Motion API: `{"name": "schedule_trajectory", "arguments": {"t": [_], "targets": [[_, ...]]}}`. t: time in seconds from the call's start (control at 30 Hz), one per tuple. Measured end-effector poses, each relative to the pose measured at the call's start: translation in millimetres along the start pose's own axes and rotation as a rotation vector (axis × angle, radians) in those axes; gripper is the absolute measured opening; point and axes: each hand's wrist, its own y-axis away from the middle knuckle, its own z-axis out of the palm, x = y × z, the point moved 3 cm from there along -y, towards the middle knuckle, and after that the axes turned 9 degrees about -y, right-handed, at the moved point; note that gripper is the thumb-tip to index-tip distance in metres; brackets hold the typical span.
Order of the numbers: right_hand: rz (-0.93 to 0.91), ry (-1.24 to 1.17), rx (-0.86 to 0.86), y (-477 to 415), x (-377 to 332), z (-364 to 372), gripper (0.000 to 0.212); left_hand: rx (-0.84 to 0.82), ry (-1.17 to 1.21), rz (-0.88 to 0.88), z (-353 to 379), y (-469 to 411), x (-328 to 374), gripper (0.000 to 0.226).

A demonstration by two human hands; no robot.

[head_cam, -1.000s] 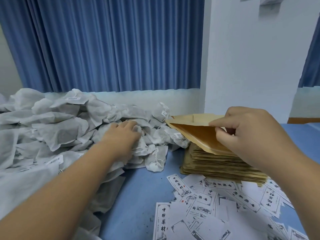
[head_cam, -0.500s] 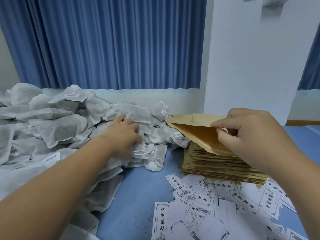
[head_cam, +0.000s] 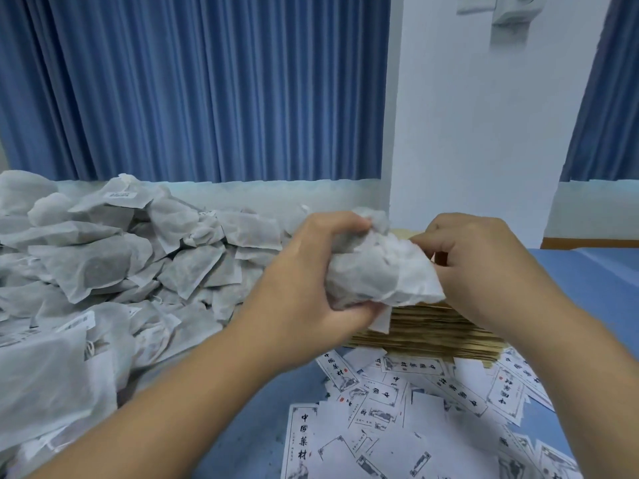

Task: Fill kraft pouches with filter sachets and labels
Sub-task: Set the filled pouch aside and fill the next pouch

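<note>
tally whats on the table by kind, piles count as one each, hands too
sachet heap: 1
pouch stack: 1
label spread: 1
hands: 2, left hand gripping sachets, right hand pinching the top pouch
total: 5

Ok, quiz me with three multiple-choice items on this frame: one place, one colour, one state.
1. The labels lie: A) on the floor; B) on the table before the pouch stack; C) in a box.
2. The curtain is: A) green; B) blue; C) red.
3. The left hand is: A) flat on the table; B) pinching a label; C) gripping sachets.
Answers: B, they scatter on the table below the stack; B, blue pleats behind; C, fingers curl round a white bunch.
</note>
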Motion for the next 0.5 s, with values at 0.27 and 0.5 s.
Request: {"name": "schedule_trajectory", "arguments": {"t": [0.27,0.5], "targets": [[0.038,-0.107,0.106,-2.1,7.6,-9.9,0.019,-0.427,-0.347,-0.14,23.0,-3.0,10.5,0.064],[0.011,-0.08,0.119,-2.3,1.0,-0.7,0.019,-0.618,-0.353,-0.49,43.0,-27.7,23.1,0.046]]}}
